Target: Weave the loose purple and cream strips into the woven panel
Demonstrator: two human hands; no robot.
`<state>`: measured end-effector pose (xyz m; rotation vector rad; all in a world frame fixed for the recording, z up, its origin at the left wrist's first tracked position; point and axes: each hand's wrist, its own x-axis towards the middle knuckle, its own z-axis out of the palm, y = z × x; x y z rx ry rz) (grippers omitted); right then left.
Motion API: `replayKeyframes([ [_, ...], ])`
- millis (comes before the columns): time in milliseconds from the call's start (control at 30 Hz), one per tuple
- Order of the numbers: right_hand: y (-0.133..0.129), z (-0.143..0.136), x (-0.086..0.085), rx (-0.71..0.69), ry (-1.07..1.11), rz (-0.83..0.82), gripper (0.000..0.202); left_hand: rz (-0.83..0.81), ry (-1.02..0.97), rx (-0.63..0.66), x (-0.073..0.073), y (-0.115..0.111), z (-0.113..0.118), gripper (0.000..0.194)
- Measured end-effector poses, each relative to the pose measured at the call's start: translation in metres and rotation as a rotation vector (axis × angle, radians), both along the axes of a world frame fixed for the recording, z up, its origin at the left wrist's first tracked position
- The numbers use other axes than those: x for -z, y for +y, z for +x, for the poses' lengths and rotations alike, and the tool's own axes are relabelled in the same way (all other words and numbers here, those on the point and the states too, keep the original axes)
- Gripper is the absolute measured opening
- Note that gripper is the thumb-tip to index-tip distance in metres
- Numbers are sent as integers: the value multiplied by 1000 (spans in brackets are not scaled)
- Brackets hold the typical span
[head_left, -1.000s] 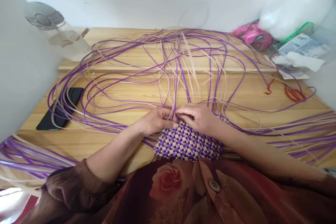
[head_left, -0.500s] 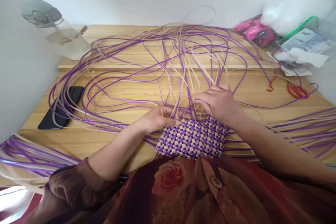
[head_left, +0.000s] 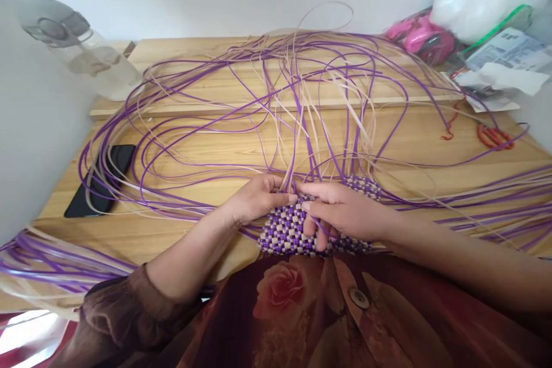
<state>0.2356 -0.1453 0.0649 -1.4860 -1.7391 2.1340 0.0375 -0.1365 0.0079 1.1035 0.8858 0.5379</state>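
Observation:
A woven panel (head_left: 280,233) of purple and beige strips lies at the table's near edge, against my shirt. My left hand (head_left: 263,198) pinches the panel's upper left edge, thumb on top, where several strips rise from the weave. Over the middle of the panel is my right hand (head_left: 340,210), its thumb and forefinger closed near that same edge, with a purple strip (head_left: 321,225) running across its curled fingers. Long loose strips (head_left: 297,98) fan out from the panel over the table. My right hand hides part of the weave.
A black phone (head_left: 101,181) lies under looped strips at left, with a clear bottle (head_left: 95,63) behind it. At right are red-handled scissors (head_left: 495,137), a pink bag (head_left: 420,37) and papers (head_left: 504,57). A raised wooden ledge (head_left: 207,106) crosses the table's back.
My right hand has come down and left from the upright strips at the panel's far right, now beside my left hand with a purple strip. My left hand keeps its place.

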Motion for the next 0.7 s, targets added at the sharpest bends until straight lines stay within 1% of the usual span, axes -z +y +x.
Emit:
replayKeyframes([
  [100, -6, -8, 3, 131, 63, -124, 56, -38, -25, -22, 2, -2, 2, 33],
  [200, -13, -14, 7, 205, 116, -150, 60, 3, 19, -83, 2, -5, 6, 36],
  [267, -15, -15, 9, 217, 149, -153, 61, 47, 90, -131, 2, -6, 9, 34],
  [333, -13, -12, 8, 154, 145, -139, 62, 69, 139, -151, 2, -7, 11, 31],
  [367, -10, -9, 8, 97, 118, -87, 60, 74, 148, -153, 2, -8, 11, 30],
  [400, -5, -5, 7, 38, 72, 15, 57, 78, 150, -154, 2, -8, 11, 29],
  [467, 7, 3, 6, -46, -45, 350, 46, 76, 139, -163, 1, -8, 10, 30],
  [533, 22, 8, 7, -62, -124, 704, 37, 55, 119, -170, 1, -9, 9, 33],
  [567, 28, 9, 10, -68, -134, 828, 35, 43, 107, -174, 1, -9, 9, 35],
  [633, 39, 8, 17, -128, -114, 968, 33, 33, 89, -192, 2, -9, 8, 37],
  [700, 48, 5, 27, -235, -82, 1051, 28, 37, 81, -208, 2, -10, 9, 36],
])
